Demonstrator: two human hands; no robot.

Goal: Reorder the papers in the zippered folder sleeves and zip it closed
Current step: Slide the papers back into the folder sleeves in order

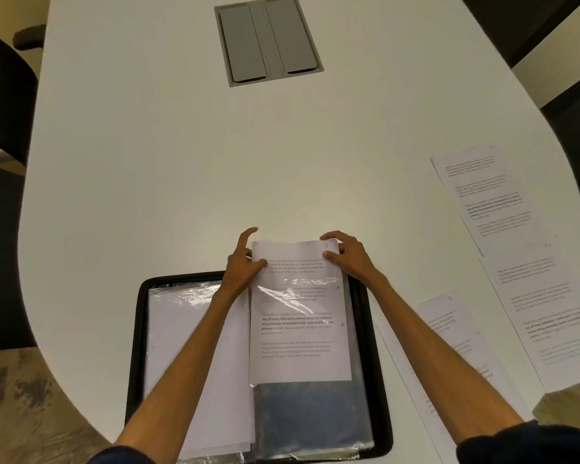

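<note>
Left hand and right hand each pinch 1 top corner of printed sheet. Its lower part sits over the open folder between the forearms. Long axis runs away from the person, top edge farthest.

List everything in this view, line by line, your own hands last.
table: one, white, fills the view.
cable hatch: one, grey, two flaps, set in the table's far end.
chair: one for certain, black, at the left edge.
folder: one, black rim, open at the near edge.
sleeves: several, clear and shiny, inside the folder.
held sheet: one, white, printed, over the folder's right half, its top past the rim.
loose sheets: at least three, white, printed, on the table to the right.
left hand: pinches the held sheet's top left corner.
right hand: pinches its top right corner.
</note>
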